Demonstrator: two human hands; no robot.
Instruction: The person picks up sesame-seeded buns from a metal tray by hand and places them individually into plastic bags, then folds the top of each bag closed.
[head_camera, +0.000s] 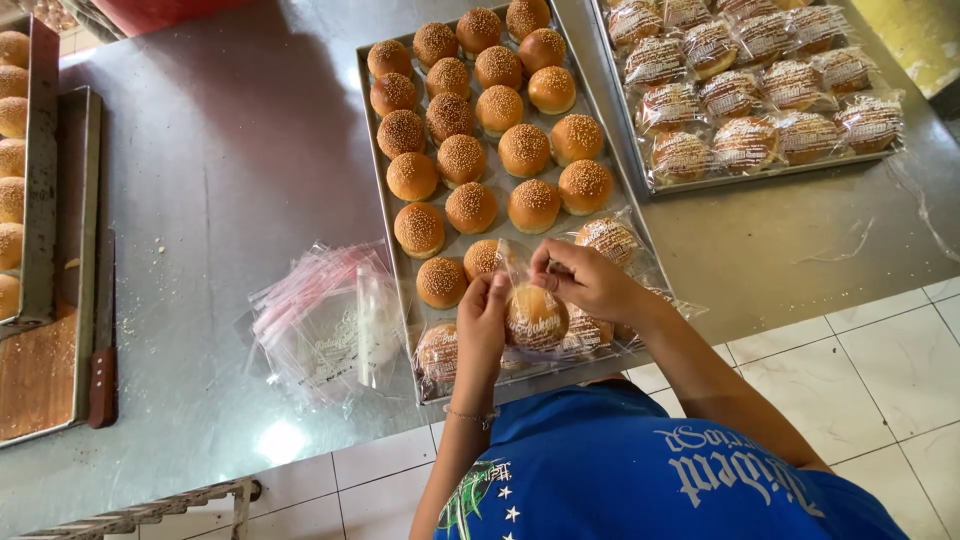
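Both hands, the left hand (482, 318) and right hand (583, 277), pinch a clear bag (520, 268) holding a sesame bun (536, 316) above the near end of the baking tray (369, 120), with spare bags (325, 318) lying just left.

Golden-brown, sesame-speckled buns (470, 130); grey steel table (230, 150).

There is only one view, from a camera on the person's head. It looks steeply down and forward, from close above, at the steel table (230, 150), the near baking tray (372, 130) and the tiled floor (880, 370) below.
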